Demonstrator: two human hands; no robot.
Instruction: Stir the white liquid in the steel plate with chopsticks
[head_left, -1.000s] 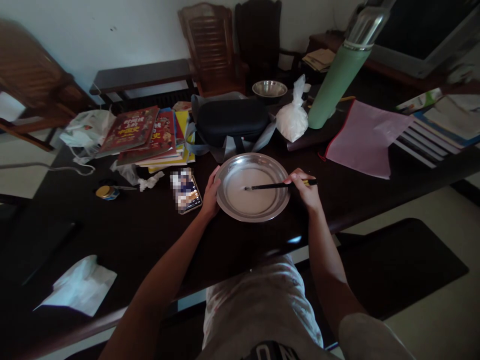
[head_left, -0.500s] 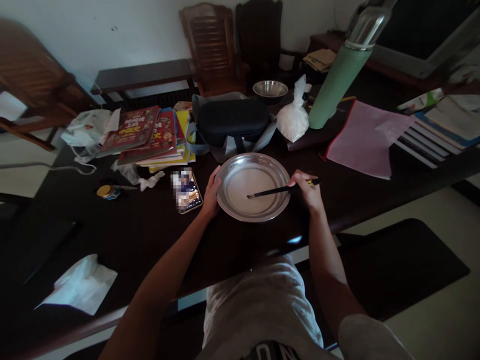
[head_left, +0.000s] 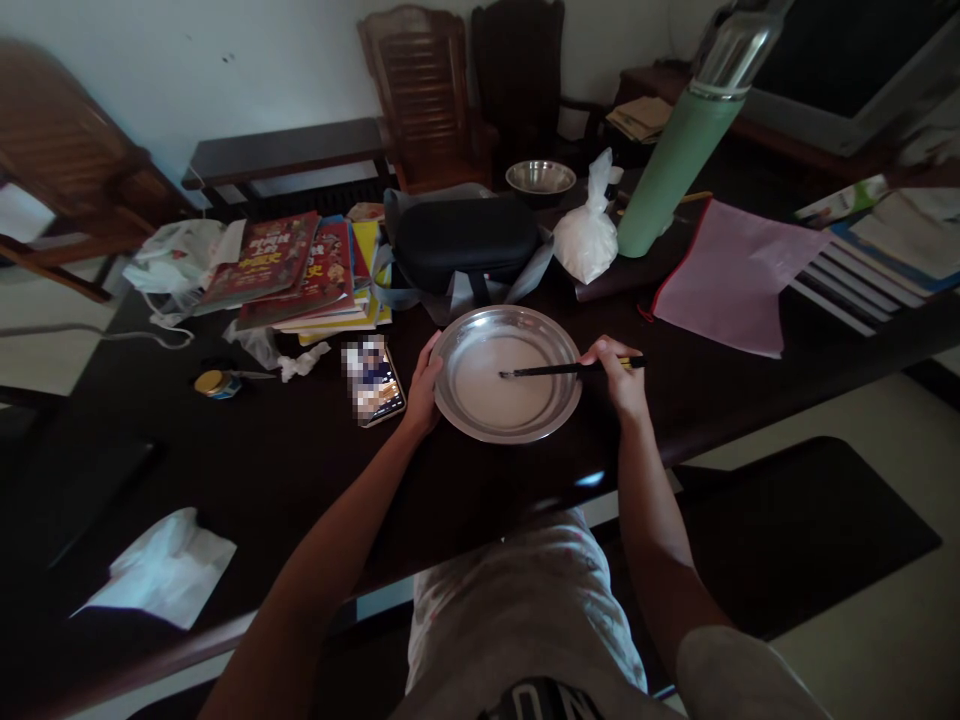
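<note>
1. The room is dim; the table (head_left: pixel 247 450) sinks to near black, losing detail.
2. A small bluish-white glare sits near its front edge, and the paper (head_left: pixel 161 565) catches similar cool light.
3. Bright highlights line the nearer bowl (head_left: pixel 508 436).
4. The phone (head_left: pixel 391 402) glows, partly covered by blocky pixels.
5. Wide-angle stretching makes the bottle (head_left: pixel 667 180) lean outward; the leftmost chair (head_left: pixel 64 150) looks soft.

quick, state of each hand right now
Left hand: holding the round silver metal bowl by its rim.
Right hand: closed, holding the slim black brush-like stick.
</note>
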